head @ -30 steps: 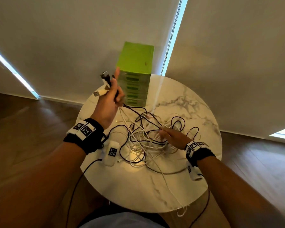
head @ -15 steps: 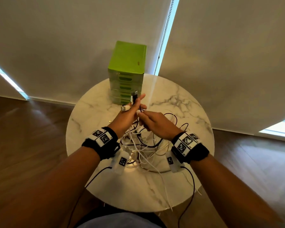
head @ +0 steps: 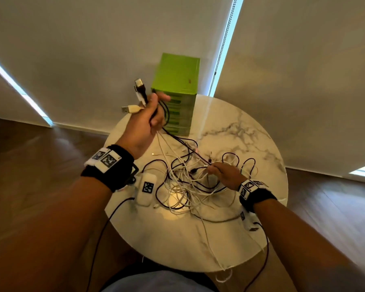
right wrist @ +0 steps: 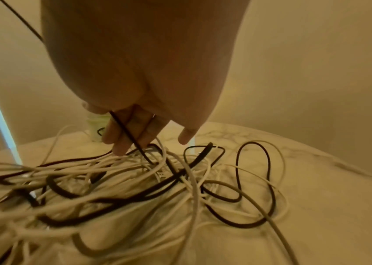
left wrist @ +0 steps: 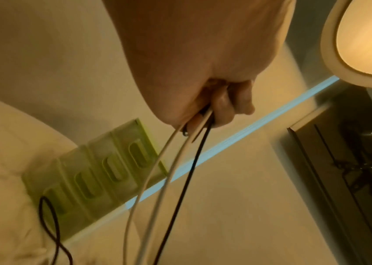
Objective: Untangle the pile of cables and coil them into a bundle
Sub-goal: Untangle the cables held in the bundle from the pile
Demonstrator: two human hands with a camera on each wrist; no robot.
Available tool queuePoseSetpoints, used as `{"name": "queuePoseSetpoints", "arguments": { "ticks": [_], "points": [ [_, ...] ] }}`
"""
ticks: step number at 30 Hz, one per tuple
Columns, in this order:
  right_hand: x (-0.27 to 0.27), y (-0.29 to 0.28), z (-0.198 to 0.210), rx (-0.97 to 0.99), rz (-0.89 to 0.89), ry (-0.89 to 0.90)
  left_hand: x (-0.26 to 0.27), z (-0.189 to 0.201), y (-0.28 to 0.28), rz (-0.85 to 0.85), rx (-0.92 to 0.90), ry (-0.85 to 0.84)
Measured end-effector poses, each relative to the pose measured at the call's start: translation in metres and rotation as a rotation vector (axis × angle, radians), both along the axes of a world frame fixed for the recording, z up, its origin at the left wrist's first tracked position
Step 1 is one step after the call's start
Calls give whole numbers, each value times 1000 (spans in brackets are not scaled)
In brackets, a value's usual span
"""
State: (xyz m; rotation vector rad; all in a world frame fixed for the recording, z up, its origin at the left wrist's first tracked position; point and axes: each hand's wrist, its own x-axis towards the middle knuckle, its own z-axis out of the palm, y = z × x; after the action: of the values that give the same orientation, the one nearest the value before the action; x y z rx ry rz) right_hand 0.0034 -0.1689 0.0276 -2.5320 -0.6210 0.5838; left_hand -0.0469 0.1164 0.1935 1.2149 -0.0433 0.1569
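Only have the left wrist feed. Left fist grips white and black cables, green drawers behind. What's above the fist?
Observer: USB plugs, black and white, fan out above the left hand.
Operator: Right hand?
Observer: The right hand is low in the cable pile on the marble table. A thin black cable crosses its fingers, but I can't tell if they pinch it.
Operator: Pile coiled?
Observer: No, just loose tangled loops. One white cable hangs over the near table edge.

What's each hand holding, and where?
Left hand grips several cables just below their plug ends. Right hand fingers reach into the cable pile; grip unclear.
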Motion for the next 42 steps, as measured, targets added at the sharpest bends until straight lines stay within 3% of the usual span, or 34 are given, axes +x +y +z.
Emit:
{"name": "queuePoseSetpoints", "arguments": {
  "ticks": [3, 6, 9, 11, 14, 24, 27, 30, 32, 36, 42],
  "points": [
    [7, 3, 13, 58, -67, -70, -2, -7, 15, 51, 306, 102],
    [7, 29, 54, 328, -87, -47, -11, -25, 2, 20, 557, 258],
    [-2, 52, 99, 558, -89, 86, -18, -36, -22, -72, 686, 289],
    [-9, 56, 121, 544, -57, 107, -18, -40, -37, -62, 636, 295],
    [-19, 45, 131, 424, -55, 92, -15, -40, -60, -86, 416, 319],
    [-93, -116, 69, 57, -398, 132, -11, -7, -151, -486, -33, 278],
    [-132, -156, 36, -18, -493, 177, -22, -8, -181, -610, 25, 293],
    [-172, -167, 21, -54, -624, 48, -34, -23, -211, -654, 106, 316],
    [-190, -158, 25, 72, -634, -42, -41, -36, -228, -675, 145, 320],
    [-207, -132, 46, 479, -546, -60, -58, -52, -253, -733, 299, 243],
    [-213, -123, 56, 542, -645, -194, -67, -59, -270, -698, 415, 195]
  ]
}}
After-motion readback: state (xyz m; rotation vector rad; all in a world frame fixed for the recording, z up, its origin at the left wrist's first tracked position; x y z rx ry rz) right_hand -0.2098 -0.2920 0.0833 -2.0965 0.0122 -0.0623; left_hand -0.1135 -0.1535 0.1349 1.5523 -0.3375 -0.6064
